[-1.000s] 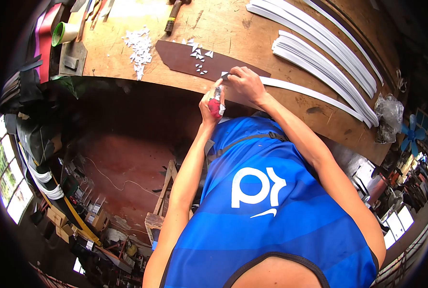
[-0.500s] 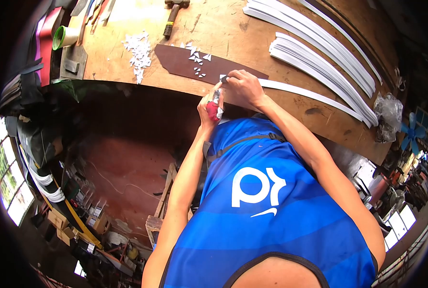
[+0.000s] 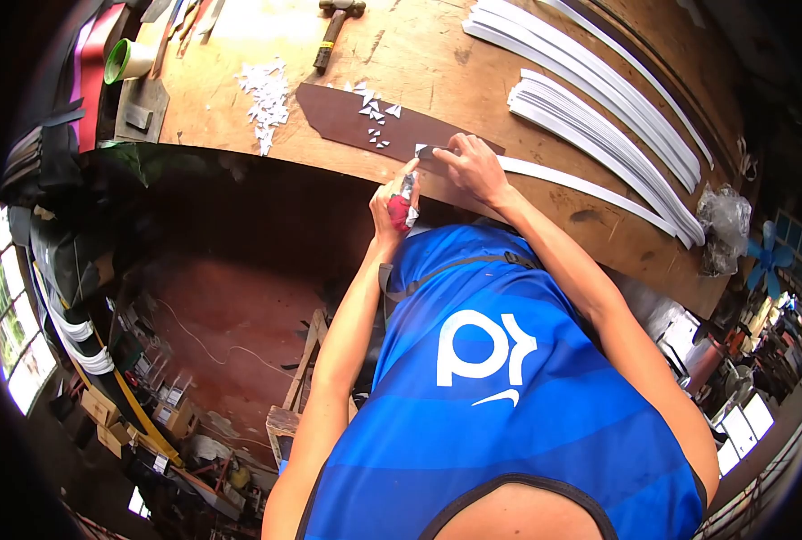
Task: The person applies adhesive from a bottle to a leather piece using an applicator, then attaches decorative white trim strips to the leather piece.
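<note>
A long white strip (image 3: 590,176) runs under my right hand (image 3: 474,167) onto a dark brown board (image 3: 347,117). My right hand pinches a small dark flat piece (image 3: 426,152) over the strip's left end. Just below that end is my left hand (image 3: 395,200), its index fingertip right at the strip and the other fingers curled; what they hold, if anything, is hidden. Red and silver wrapping shows on the left hand. Small white cut triangles (image 3: 371,110) lie on the board, and a larger pile of white triangles (image 3: 264,101) is to its left.
Bundles of white strips (image 3: 581,135) lie at the right of the wooden table (image 3: 419,54). A hammer (image 3: 331,36) rests at the back. At left stand a green-rimmed cup (image 3: 120,61) and a grey block (image 3: 138,117). Crumpled clear plastic (image 3: 723,220) is at the right edge.
My right hand has shifted slightly right and down, showing more of the dark flat piece. The left hand stays close to the strip's end. The whole view has shifted a little.
</note>
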Demonstrator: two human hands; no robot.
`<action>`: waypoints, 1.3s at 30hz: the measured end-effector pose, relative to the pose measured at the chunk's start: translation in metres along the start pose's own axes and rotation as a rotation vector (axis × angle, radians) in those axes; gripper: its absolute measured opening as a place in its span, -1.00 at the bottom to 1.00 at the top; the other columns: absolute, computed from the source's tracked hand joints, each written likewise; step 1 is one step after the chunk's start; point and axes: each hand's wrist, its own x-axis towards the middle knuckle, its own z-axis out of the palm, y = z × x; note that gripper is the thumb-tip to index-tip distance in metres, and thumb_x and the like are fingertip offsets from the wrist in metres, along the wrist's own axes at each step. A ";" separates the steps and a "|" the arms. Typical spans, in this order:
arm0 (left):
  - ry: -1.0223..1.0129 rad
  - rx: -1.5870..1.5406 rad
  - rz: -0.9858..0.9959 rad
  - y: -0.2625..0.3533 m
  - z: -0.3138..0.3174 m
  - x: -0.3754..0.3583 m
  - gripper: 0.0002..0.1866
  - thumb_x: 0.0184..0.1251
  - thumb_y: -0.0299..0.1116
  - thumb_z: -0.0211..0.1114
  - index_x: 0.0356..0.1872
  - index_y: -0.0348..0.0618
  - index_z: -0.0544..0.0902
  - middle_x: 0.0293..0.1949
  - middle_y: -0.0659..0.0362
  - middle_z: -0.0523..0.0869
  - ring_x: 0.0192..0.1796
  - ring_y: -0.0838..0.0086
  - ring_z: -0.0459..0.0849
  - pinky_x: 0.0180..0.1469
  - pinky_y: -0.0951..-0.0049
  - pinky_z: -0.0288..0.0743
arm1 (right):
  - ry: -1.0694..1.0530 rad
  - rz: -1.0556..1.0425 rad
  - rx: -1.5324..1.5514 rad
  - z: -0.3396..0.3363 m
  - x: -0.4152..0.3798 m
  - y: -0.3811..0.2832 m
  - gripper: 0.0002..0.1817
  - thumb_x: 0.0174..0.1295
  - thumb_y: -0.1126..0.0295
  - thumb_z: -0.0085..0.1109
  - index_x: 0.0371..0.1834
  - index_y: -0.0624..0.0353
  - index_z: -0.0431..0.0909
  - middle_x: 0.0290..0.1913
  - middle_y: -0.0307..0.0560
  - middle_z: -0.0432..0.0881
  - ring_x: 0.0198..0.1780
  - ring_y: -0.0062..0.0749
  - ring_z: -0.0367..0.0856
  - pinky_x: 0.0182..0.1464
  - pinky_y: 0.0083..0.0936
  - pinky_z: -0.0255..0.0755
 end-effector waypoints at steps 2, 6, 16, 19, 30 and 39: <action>0.000 0.024 0.012 -0.003 0.002 0.001 -0.70 0.52 -0.28 0.21 0.17 -0.03 0.69 -0.29 -0.06 0.75 -0.43 0.19 0.68 -0.27 0.31 0.57 | -0.009 0.004 0.010 -0.001 0.002 0.000 -0.60 -0.01 0.44 0.30 -0.01 -0.09 0.66 -0.17 -0.12 0.48 -0.10 -0.24 0.53 -0.04 -0.33 0.52; -0.020 0.009 -0.007 -0.001 -0.001 0.001 -0.70 0.51 -0.28 0.21 0.17 -0.05 0.68 -0.24 -0.08 0.76 -0.36 0.15 0.73 -0.24 0.31 0.58 | -0.013 -0.001 0.014 -0.001 0.003 0.000 -0.63 -0.01 0.45 0.30 -0.06 -0.09 0.65 -0.19 -0.12 0.48 -0.11 -0.24 0.53 -0.06 -0.33 0.51; -0.057 -0.073 -0.062 -0.003 -0.004 0.003 -0.71 0.49 -0.33 0.24 0.15 -0.12 0.69 -0.18 -0.09 0.76 -0.27 0.21 0.78 -0.16 0.35 0.60 | -0.042 0.010 0.025 -0.002 0.005 0.001 -0.64 -0.01 0.45 0.29 -0.07 -0.09 0.65 -0.19 -0.11 0.47 -0.11 -0.23 0.53 -0.06 -0.33 0.51; -0.057 -0.069 -0.035 -0.005 -0.004 0.003 -0.71 0.49 -0.34 0.24 0.15 -0.15 0.68 -0.14 -0.07 0.78 -0.21 0.21 0.80 -0.12 0.38 0.60 | -0.046 0.010 0.007 -0.004 0.007 -0.001 -0.64 -0.01 0.44 0.30 -0.07 -0.09 0.65 -0.18 -0.10 0.47 -0.11 -0.24 0.53 -0.06 -0.34 0.51; -0.055 -0.160 0.037 -0.019 -0.018 0.013 -0.70 0.54 -0.34 0.20 0.18 -0.17 0.67 -0.46 0.07 0.68 -0.48 0.51 0.60 -0.36 0.42 0.48 | 0.056 0.025 0.087 0.018 0.020 -0.020 -0.91 0.18 0.44 0.23 -0.40 0.21 0.55 -0.10 -0.05 0.54 -0.09 -0.21 0.59 -0.06 -0.32 0.56; -0.279 -0.103 0.363 -0.048 -0.040 0.057 -0.67 0.37 -0.36 0.37 0.15 0.02 0.72 -0.41 0.02 0.68 -0.36 0.21 0.64 -0.21 0.29 0.57 | 0.126 0.121 0.099 0.020 0.012 -0.030 -0.89 0.17 0.46 0.18 -0.23 0.12 0.57 -0.13 -0.10 0.56 -0.11 -0.25 0.63 -0.14 -0.35 0.61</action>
